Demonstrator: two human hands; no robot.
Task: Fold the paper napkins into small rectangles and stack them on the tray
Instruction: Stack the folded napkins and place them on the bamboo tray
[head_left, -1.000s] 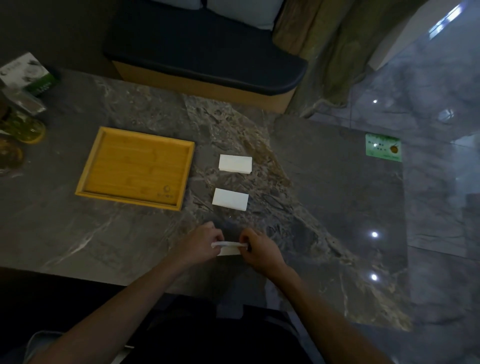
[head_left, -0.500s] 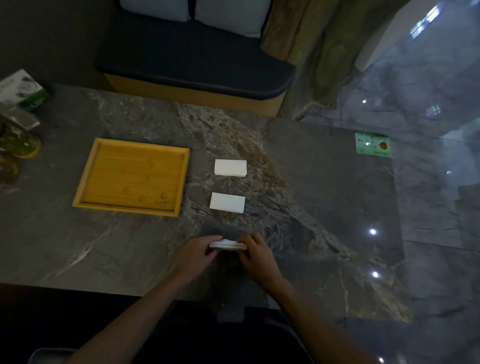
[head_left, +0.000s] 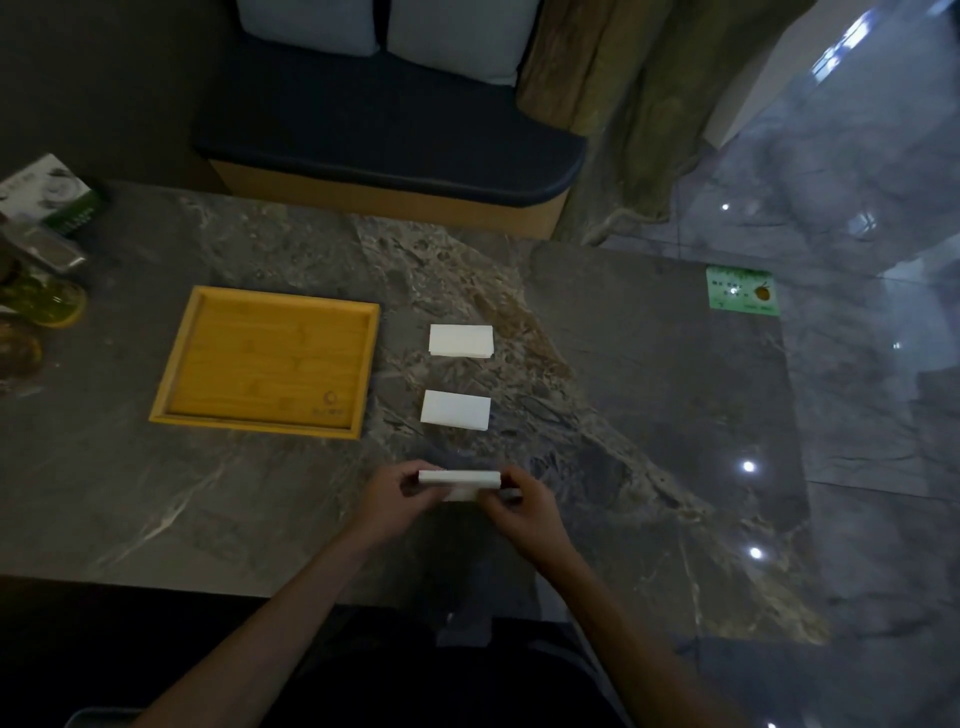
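The fingers (head_left: 415, 475) of the left hand (head_left: 395, 501) curl round the left end of a white napkin (head_left: 460, 478), and those of the right hand (head_left: 522, 512) pinch its right end, so the paper is gripped from both sides. It is held edge-up as a narrow strip just over the near part of the table (head_left: 649, 415), with a lower flap showing pale between the two hands; whether it touches the stone I cannot tell. By the look of it this piece is partway through its fold, not yet pressed flat into a rectangle. Beyond the hands lie two folded napkins, the nearer one (head_left: 455, 410) and the farther one (head_left: 461, 341), each flat on the table, apart from one another and set in a line running away from the person. To their left sits the wooden tray (head_left: 179, 358), near them but not touching, with nothing on it. So I judge two folds finished, a third in hand, and all the stacking on the tray still to do.
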